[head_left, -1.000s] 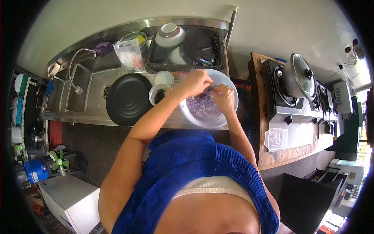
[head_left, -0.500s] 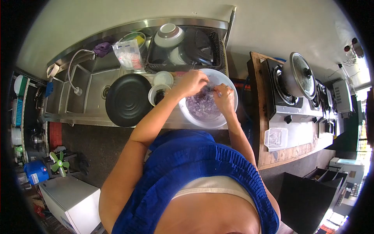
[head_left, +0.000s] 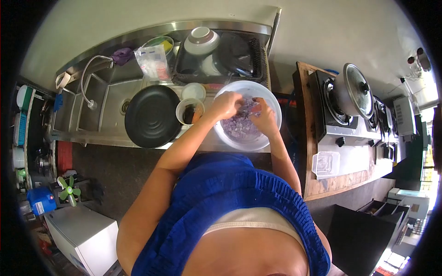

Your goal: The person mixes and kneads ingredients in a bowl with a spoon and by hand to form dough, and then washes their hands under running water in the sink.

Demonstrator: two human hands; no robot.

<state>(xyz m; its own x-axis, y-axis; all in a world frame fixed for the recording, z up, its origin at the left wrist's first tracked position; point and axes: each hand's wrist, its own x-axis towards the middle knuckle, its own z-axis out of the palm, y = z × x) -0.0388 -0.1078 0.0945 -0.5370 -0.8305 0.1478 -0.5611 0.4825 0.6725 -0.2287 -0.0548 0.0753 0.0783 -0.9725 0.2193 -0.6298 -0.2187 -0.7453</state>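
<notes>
A white bowl (head_left: 221,133) on the steel counter holds finely chopped purple pieces (head_left: 242,128). My left hand (head_left: 227,105) reaches over the bowl's left side, fingers curled down at the pieces; what lies in them is hidden. My right hand (head_left: 264,120) is inside the bowl on the right, thumb and fingers apart above the chopped pieces. Left of the bowl, beside my left forearm, a small white tub (head_left: 181,116) has something dark and something orange-brown in it. A round white lid or dish (head_left: 194,91) lies just behind the tub.
A black pan (head_left: 152,116) lies by the sink (head_left: 93,120). Behind are a plastic bag (head_left: 152,63) and a dark rack (head_left: 183,79) with upturned bowls (head_left: 202,41). To the right, a wooden table (head_left: 305,138) carries a stove, a lidded pot (head_left: 346,94) and a clear container (head_left: 326,163).
My hands have sunk lower into the bowl. The right hand's fingers, pinched together before, have spread apart. The left hand's fingers have curled down towards the pieces.
</notes>
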